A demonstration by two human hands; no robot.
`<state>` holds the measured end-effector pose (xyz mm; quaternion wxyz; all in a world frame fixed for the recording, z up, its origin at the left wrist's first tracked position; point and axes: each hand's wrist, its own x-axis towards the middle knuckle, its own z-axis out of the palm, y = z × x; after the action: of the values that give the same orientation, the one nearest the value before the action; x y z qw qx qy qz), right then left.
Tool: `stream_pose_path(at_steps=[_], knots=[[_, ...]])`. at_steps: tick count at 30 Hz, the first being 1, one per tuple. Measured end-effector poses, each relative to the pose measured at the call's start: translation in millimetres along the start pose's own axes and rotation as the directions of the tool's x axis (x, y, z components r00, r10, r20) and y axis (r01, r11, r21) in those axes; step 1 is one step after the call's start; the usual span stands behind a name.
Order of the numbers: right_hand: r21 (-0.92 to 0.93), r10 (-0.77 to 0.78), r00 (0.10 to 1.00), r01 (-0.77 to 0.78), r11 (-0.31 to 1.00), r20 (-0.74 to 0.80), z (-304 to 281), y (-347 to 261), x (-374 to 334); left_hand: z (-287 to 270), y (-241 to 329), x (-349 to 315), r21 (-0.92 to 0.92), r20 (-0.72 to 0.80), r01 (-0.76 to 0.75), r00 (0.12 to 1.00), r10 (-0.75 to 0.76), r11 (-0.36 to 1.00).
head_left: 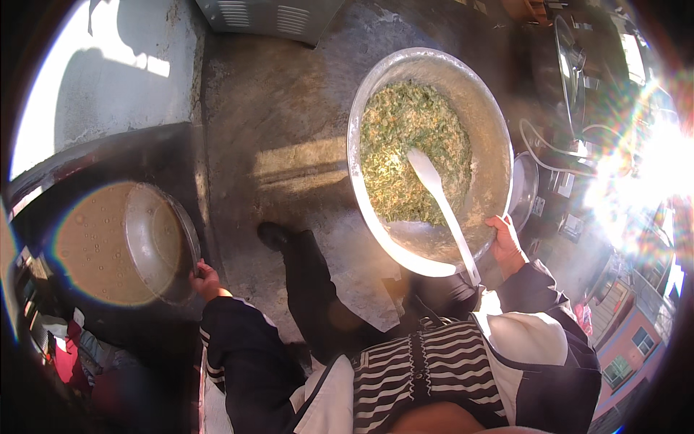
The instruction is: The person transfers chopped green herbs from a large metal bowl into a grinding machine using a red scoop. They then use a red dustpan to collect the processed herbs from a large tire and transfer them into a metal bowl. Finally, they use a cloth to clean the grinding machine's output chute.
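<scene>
On the right, my right hand [507, 242] is closed over the near right rim of a large metal basin [486, 108]. The basin is tilted toward me and holds a chopped green and yellowish mixture [405, 123]. A white spatula [437, 189] rests in it, its blade on the mixture and its handle crossing the near rim. Out to the left, my left hand [210, 282] grips the edge of a smaller metal bowl [153, 242], also tilted. A round patch of glare covers much of that bowl, so its contents are unclear.
A grey metal cabinet with vents [271, 16] stands at the far wall. Another metal bowl [524, 189] shows behind the basin's right side. A pale hose [533, 145] loops nearby. Strong sunlight washes out the right edge. Red cloth items [69, 354] lie at lower left.
</scene>
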<state>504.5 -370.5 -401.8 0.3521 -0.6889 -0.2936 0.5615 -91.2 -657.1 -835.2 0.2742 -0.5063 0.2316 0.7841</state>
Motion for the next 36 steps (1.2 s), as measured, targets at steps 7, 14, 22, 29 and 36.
stream_pose_path(at_steps=[7, 14, 22, 29, 36], knots=[[0.046, -0.044, 0.996, 0.048, 0.998, -0.080, 57, 32, -28, 34, -29, 10, 0.499, -0.052, -0.267, 0.940, 0.336, 0.824], [0.174, -0.037, 0.995, 0.053, 0.983, -0.092, 54, -17, -140, 70, -31, -130, 0.827, -0.172, 0.056, 0.973, 0.157, 0.559], [0.402, -0.062, 0.997, 0.075, 0.912, -0.044, -7, -99, -225, 342, -152, -458, 0.724, 0.623, -0.467, 0.760, -0.188, 0.508], [0.458, -0.070, 0.997, 0.083, 0.885, -0.045, -67, -200, -170, 526, -301, -612, 0.674, 0.707, -0.587, 0.688, -0.164, 0.449], [0.437, -0.061, 0.998, 0.054, 0.898, 0.002, -116, -302, -77, 631, -397, -616, 0.710, 0.627, -0.443, 0.751, -0.206, 0.548]])
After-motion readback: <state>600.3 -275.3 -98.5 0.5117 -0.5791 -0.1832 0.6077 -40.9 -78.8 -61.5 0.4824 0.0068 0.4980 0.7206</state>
